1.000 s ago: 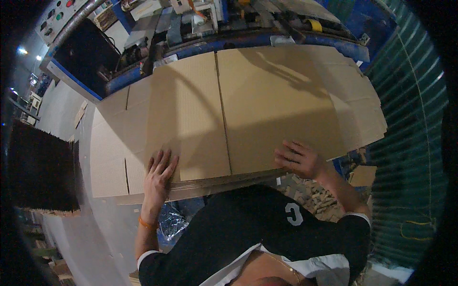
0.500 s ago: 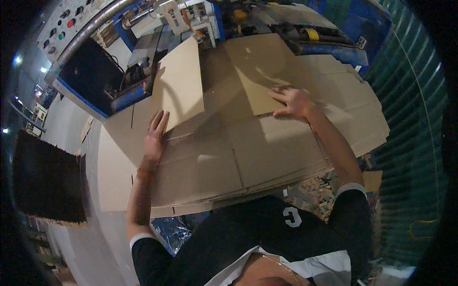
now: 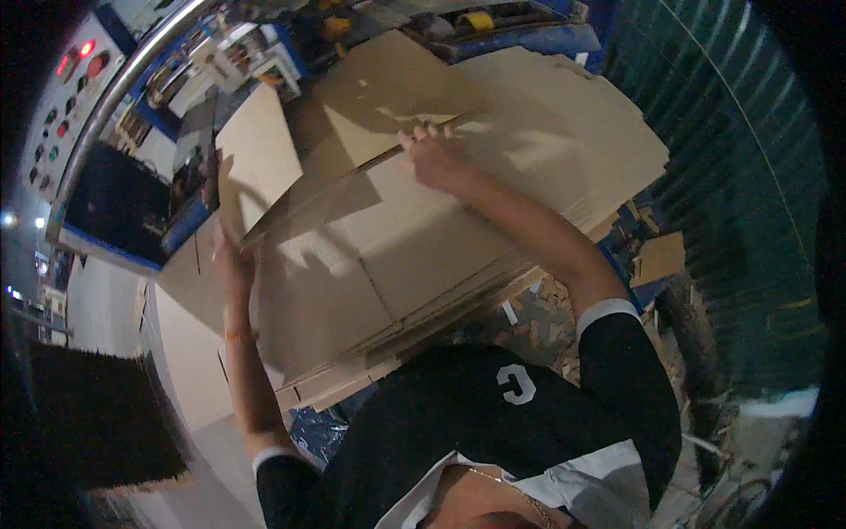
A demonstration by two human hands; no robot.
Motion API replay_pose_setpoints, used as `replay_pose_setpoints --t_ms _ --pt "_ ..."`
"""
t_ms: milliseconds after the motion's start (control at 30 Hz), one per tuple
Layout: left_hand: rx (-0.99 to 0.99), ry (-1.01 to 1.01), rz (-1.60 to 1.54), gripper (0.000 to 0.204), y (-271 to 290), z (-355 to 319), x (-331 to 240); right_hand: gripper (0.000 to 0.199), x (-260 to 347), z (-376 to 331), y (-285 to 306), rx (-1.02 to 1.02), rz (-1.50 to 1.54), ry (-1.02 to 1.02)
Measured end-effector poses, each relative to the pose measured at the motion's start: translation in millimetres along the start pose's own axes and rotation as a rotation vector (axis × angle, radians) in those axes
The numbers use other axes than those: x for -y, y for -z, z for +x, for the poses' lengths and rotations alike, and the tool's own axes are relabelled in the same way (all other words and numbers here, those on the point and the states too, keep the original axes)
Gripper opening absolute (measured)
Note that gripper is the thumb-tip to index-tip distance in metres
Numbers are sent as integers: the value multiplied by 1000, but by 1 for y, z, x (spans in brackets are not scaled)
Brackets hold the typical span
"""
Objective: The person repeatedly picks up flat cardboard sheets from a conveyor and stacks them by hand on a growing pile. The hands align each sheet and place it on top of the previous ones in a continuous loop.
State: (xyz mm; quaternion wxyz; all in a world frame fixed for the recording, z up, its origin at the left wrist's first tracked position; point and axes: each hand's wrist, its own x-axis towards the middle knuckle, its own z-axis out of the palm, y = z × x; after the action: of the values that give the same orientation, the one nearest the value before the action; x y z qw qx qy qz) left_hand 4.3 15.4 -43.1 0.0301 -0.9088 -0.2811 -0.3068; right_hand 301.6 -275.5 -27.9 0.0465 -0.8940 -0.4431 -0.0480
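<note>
A large brown cardboard sheet (image 3: 401, 75) lies over a stack of flat cardboard (image 3: 335, 300), its near edge a little off the stack. At its left a paler panel (image 3: 256, 145) is tilted up. My left hand (image 3: 233, 257), somewhat blurred, grips the near corner beneath this panel; its fingertips are partly hidden. My right hand (image 3: 434, 159) has its fingers curled over the near edge of the sheet, right of the middle.
A machine with metal fittings (image 3: 251, 57) stands beyond the stack, its control panel (image 3: 66, 115) with lit red lamps at far left. A green corrugated wall (image 3: 731, 194) rises on the right. Cardboard scraps (image 3: 551, 309) lie below the stack's near edge.
The view has turned, so the scene shifts left. My right hand has gone from lying on the sheet with spread fingers to curling over its near edge, which has lifted. Red lamps now glow.
</note>
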Motion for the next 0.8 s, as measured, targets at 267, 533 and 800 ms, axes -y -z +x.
replay_pose_setpoints --t_ms 267,533,800 --pt "-310 819 177 77 81 -173 86 94 38 8 -3 206 157 -202" --pt "-117 1305 308 83 96 -205 119 78 -26 20 4 -34 452 -101" --pt "-508 1095 25 73 134 -180 81 74 -151 -179 -3 -567 -52 -1058"
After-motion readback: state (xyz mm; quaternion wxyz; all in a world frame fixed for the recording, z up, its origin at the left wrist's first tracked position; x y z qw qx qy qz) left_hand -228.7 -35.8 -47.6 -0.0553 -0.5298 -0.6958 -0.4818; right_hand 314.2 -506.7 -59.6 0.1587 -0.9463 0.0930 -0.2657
